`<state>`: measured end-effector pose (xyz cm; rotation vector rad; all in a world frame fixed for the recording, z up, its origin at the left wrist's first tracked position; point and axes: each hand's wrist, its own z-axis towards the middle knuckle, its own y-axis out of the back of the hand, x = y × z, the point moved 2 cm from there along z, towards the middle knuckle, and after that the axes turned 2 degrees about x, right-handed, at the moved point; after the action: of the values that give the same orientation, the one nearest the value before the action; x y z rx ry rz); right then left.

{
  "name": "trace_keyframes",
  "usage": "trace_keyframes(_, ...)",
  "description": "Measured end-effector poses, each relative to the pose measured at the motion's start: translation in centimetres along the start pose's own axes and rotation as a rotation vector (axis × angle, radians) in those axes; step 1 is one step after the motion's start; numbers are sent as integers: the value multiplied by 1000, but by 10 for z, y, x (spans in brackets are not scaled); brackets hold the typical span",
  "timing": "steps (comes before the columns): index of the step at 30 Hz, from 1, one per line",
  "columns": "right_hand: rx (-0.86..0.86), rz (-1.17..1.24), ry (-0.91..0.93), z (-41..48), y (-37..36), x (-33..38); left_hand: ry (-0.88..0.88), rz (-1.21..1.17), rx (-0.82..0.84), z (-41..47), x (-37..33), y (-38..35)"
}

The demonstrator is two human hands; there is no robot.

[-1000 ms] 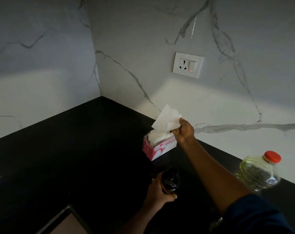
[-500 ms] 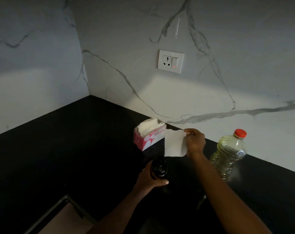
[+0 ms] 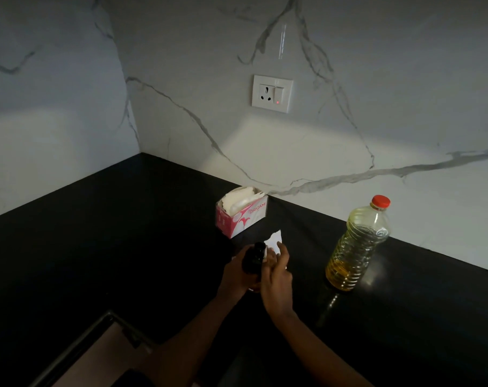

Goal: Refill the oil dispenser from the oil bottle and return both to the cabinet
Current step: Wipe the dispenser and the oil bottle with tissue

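**Tissue pressed to the upright dispenser**

The dark glass oil dispenser (image 3: 253, 256) stands upright on the black surface (image 3: 125, 247), left of the clear red-capped plastic oil bottle (image 3: 357, 244). The left hand (image 3: 237, 275) wraps its body; the right hand (image 3: 276, 277), fingers curled, presses a white tissue (image 3: 275, 240) against its neck.

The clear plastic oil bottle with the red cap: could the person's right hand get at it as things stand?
Probably yes, though not straight away. The clear plastic oil bottle with the red cap stands upright on the black countertop, nothing between. But the right hand is pressing a white tissue against the dark dispenser.
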<state>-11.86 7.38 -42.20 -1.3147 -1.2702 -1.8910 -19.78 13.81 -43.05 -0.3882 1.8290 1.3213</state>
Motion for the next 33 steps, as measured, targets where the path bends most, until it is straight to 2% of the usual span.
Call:
trace_keyframes(5,-2,-164,4,-12,-5,-7,36,-19,-36,-2,-3,0)
trace_keyframes(8,-23,-167,9,-16,-3,-5,37,-9,-43,-5,-2,-1)
trace_keyframes(10,-102,-144,13,-12,2,0,38,0,-45,-6,-3,0)
trace_keyframes(13,-254,15,-30,-2,6,3,42,0,-35,-7,-6,1)
trace_keyframes(16,-310,46,-73,4,2,3,30,10,-24,-9,-8,1)
trace_keyframes(20,-269,52,-92,5,-3,3,40,-36,-45,-8,-6,1)
trace_keyframes(26,-78,223,-294,33,8,4,73,-66,-23,-4,-4,1)
trace_keyframes(29,-25,263,-281,29,9,1,85,-86,-31,-4,-1,-1)
trace_keyframes(33,-68,296,-226,6,6,-12,72,-40,-51,-2,0,-3)
